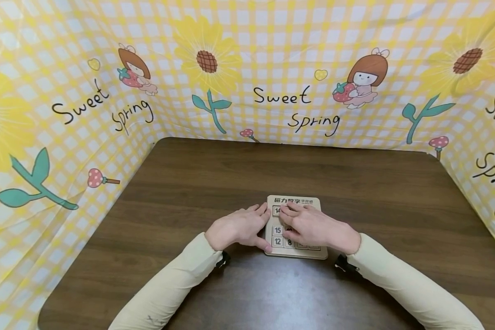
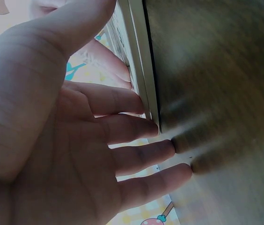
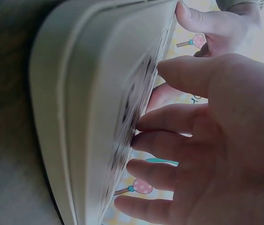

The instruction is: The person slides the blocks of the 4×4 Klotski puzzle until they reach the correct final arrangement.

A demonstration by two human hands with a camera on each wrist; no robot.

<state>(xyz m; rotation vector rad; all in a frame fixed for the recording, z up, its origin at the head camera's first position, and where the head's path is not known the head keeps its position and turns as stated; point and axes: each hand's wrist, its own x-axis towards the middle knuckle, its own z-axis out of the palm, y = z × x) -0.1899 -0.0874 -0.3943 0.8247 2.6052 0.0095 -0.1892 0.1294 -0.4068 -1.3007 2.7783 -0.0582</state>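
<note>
The number puzzle [image 1: 289, 242] is lying on the table [image 1: 181, 174]. Fingers extended and gripping nothing, the left hand [image 1: 243, 226] is touching its left edge, the right hand [image 1: 311, 226] is contacting its numbered face [image 1: 278, 230].

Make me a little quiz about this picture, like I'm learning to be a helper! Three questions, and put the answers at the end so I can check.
1. Which hand lies over the middle of the board?
A) left
B) right
C) neither

2. True or false: the board stands upright on its edge.

3. Fill in the gap: just below tile 15, in the leftmost column, the number is ___.

Key:
1. B, the right hand.
2. False; the board lies flat on the table.
3. 12.
</note>
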